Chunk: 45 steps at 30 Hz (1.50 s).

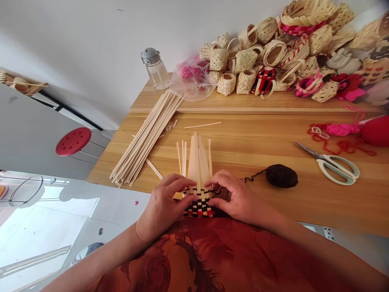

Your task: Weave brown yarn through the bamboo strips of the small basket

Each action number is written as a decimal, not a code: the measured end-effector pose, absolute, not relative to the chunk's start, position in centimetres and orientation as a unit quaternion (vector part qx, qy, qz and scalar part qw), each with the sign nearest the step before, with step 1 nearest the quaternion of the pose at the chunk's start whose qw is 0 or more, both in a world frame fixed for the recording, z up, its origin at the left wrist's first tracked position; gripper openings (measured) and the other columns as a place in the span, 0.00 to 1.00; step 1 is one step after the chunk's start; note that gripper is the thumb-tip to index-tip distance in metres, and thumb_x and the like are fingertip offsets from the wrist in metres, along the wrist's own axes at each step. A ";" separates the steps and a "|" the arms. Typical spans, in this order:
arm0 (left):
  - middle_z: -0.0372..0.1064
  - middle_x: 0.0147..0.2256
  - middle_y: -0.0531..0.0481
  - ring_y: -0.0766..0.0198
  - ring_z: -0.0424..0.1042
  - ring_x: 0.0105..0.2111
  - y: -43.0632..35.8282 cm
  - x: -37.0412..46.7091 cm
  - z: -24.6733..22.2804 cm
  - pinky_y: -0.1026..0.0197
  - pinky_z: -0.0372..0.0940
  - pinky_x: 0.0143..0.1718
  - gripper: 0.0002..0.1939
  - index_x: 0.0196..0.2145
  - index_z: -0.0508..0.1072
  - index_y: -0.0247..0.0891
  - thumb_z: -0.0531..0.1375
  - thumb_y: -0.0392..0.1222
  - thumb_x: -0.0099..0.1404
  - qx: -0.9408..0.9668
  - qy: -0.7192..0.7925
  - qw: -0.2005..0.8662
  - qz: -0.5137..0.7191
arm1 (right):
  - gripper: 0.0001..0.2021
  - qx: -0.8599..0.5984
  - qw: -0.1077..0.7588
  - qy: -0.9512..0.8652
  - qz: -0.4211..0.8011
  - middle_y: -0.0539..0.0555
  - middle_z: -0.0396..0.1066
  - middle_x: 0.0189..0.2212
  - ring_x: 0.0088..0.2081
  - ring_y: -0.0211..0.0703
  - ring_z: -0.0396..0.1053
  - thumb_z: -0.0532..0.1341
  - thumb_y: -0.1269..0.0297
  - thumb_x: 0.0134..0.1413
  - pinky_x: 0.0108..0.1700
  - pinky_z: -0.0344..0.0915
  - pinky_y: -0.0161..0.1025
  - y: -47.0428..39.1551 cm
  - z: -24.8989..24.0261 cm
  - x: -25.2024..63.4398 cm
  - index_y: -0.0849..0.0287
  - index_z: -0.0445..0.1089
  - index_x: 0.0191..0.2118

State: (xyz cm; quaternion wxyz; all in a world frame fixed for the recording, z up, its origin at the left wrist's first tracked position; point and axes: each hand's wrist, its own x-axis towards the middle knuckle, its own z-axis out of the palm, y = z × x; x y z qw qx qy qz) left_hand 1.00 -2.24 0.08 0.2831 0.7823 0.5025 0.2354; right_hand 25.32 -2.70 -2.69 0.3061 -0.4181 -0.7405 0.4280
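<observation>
A partly woven basket (pixel 199 205) rests at the table's front edge against my clothing. Its lower part is a check of black, red and pale strips, and long bare wooden strips (pixel 194 158) stand up from it. My left hand (pixel 170 198) grips its left side between thumb and fingers. On the opposite side my right hand (pixel 232 196) pinches the weave near the top row. Black yarn runs from the basket, under my right hand, to a ball of black yarn (pixel 281 176) on the table.
A bundle of wooden strips (pixel 148 138) lies to the left. Scissors (pixel 331 162) and red yarn (pixel 375 130) lie to the right. A bottle (pixel 155 69), a plastic bag (pixel 193 79) and several small woven baskets (pixel 246 61) line the wall. A red stool (pixel 73 141) stands left of the table.
</observation>
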 end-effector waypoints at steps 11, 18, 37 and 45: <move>0.72 0.41 0.51 0.61 0.74 0.41 -3.4 0.0 0.1 0.58 0.69 0.44 0.16 0.47 0.76 0.44 0.69 0.35 0.62 0.779 0.494 0.325 0.212 | 0.13 -0.402 0.256 -0.768 0.428 0.52 0.74 0.41 0.43 0.43 0.71 0.65 0.72 0.58 0.47 0.66 0.40 -2.9 -1.3 24.8 0.53 0.75 0.48; 0.67 0.49 0.47 0.56 0.71 0.49 -2.9 -0.3 -0.5 0.50 0.71 0.51 0.26 0.56 0.71 0.48 0.70 0.41 0.61 0.788 0.485 0.315 0.213 | 0.14 -0.485 0.293 -0.658 0.495 0.51 0.73 0.37 0.38 0.41 0.70 0.69 0.64 0.54 0.42 0.67 0.38 -3.0 -2.6 24.6 0.55 0.69 0.45; 0.48 0.60 0.48 0.52 0.61 0.59 -3.4 -0.1 -0.8 0.55 0.80 0.42 0.35 0.58 0.68 0.55 0.73 0.42 0.55 0.699 0.527 0.404 0.267 | 0.04 -0.476 0.226 -0.640 0.559 0.48 0.67 0.28 0.30 0.38 0.62 0.60 0.64 0.61 0.33 0.61 0.35 -3.1 -2.9 25.5 0.58 0.69 0.37; 0.54 0.60 0.41 0.50 0.67 0.57 -3.3 -0.5 -1.9 0.50 0.76 0.46 0.50 0.64 0.52 0.49 0.75 0.46 0.52 0.560 0.569 0.532 0.282 | 0.06 -0.485 0.255 -0.634 0.546 0.45 0.61 0.24 0.26 0.35 0.58 0.65 0.63 0.55 0.30 0.57 0.33 -3.3 -3.2 25.0 0.58 0.70 0.37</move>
